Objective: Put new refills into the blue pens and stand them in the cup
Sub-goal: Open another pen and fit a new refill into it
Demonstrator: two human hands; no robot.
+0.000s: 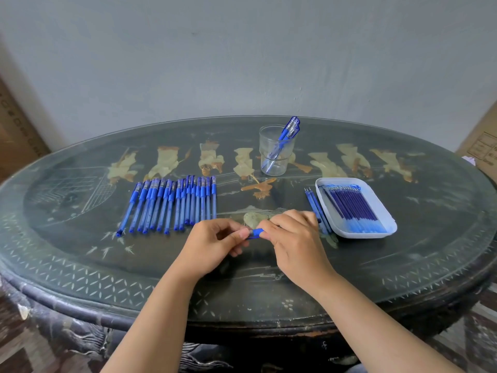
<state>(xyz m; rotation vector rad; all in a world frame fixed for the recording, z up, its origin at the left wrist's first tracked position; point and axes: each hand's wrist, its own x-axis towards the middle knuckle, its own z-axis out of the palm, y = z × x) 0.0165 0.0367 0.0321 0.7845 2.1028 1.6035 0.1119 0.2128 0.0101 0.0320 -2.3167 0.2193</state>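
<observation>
Pinching one blue pen (255, 233) between them, the fingers of the left hand (212, 244) and the right hand (294, 239) are curling round its two ends, over the counter (80, 265) near the middle of its front edge. A row of pens (172, 203) is lying side by side toward the left. A white tray (363, 235) of refills (352, 208) is sitting toward the right edge, with loose refills (313, 204) lying just beside its left rim. The clear cup (266, 141) is standing toward the back edge, with leaning pens (289, 129) in it.
</observation>
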